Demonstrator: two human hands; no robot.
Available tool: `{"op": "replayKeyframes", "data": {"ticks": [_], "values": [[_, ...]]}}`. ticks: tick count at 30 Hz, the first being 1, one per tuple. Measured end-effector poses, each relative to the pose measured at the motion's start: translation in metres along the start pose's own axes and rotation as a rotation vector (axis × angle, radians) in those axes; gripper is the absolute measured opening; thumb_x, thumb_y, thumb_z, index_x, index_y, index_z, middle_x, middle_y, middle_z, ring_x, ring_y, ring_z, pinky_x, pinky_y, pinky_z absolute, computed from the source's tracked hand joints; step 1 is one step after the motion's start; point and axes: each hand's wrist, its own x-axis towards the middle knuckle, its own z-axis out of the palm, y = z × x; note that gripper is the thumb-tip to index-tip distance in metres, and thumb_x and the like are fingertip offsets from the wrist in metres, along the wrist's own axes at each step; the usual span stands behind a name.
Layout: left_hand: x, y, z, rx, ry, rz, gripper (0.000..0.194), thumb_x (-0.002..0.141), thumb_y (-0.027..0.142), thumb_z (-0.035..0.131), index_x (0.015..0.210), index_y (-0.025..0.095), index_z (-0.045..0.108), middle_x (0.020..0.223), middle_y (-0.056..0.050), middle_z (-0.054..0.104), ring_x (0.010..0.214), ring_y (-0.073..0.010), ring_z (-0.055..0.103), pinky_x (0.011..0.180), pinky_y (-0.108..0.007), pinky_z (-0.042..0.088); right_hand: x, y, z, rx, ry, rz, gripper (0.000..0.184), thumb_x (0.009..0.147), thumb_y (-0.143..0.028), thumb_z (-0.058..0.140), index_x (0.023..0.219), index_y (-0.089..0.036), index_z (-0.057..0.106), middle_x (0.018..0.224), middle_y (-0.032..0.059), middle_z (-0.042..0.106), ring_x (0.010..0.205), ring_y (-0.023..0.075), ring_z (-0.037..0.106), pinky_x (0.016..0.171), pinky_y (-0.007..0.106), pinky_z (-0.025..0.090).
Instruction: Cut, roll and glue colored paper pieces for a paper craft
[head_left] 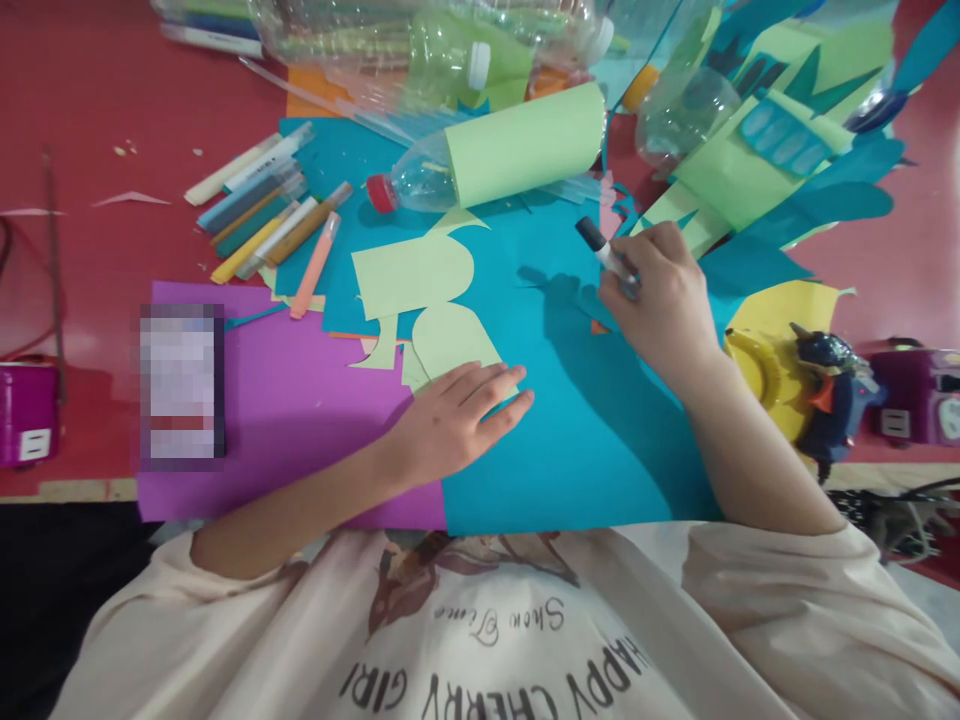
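Leftward I note a smooth purple sheet (pixel 300 430); where it meets the blue sheet (pixel 555 460), matte, round-ended pale-green cutouts (pixel 412 278), left grip (pixel 454 425) flat over one's edge, fingers loosely spread, nothing grasped. Rightward, a slim white marker (pixel 613 262), black-ended, cylindrical, pinched in right grip (pixel 664 305).

A red tabletop (pixel 82 110) with a pale front edge (pixel 71 490) lies under soft light
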Motion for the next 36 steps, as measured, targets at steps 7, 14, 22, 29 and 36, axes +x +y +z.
{"op": "replayKeyframes", "data": {"ticks": [7,14,22,29,36], "values": [[-0.012,0.013,0.007,-0.076,-0.429,0.028,0.065,0.099,0.053,0.035,0.153,0.016,0.029,0.159,-0.013,0.033,0.148,-0.0314,0.031,0.118,-0.049,0.029,0.013,-0.017,-0.001,0.133,-0.16,0.109,0.018,0.088,-0.026,0.045,0.1,-0.021,0.058,0.072,0.005,0.06,0.062,0.0202,0.053,0.062,0.032,0.038],[0.001,-0.017,0.009,-0.137,-0.546,0.089,0.064,0.099,0.052,0.039,0.154,0.022,0.026,0.164,-0.009,0.021,0.152,-0.0279,0.02,0.123,-0.049,0.019,0.018,-0.02,0.01,0.147,-0.124,0.149,0.025,0.095,-0.036,0.036,0.087,-0.021,0.054,0.071,0.0069,0.06,0.061,0.0216,0.055,0.059,0.032,0.032],[-0.011,0.003,0.004,-0.112,-0.513,0.048,0.065,0.098,0.052,0.039,0.154,0.02,0.028,0.163,-0.009,0.024,0.151,-0.029,0.023,0.122,-0.049,0.022,0.015,-0.026,0.025,0.013,-0.183,0.059,0.033,0.097,-0.039,0.035,0.101,-0.016,0.058,0.088,0.0125,0.07,0.072,0.0233,0.063,0.058,0.029,0.03],[-0.016,0.006,0.006,-0.099,-0.432,0.054,0.066,0.097,0.051,0.043,0.153,0.017,0.03,0.161,-0.01,0.028,0.149,-0.0298,0.028,0.119,-0.05,0.028,0.018,-0.019,0.031,-0.104,-0.159,0.095,0.045,0.101,-0.047,0.024,0.098,-0.017,0.056,0.072,0.0102,0.064,0.067,0.0255,0.063,0.056,0.03,0.032],[-0.015,0.005,0.004,-0.084,-0.468,0.053,0.068,0.098,0.053,0.041,0.154,0.018,0.026,0.162,-0.01,0.027,0.15,-0.029,0.025,0.12,-0.049,0.027,0.012,-0.019,0.03,-0.121,-0.118,0.085,0.058,0.1,-0.057,0.018,0.086,-0.018,0.059,0.063,0.0084,0.06,0.063,0.0242,0.062,0.054,0.029,0.028]]}}
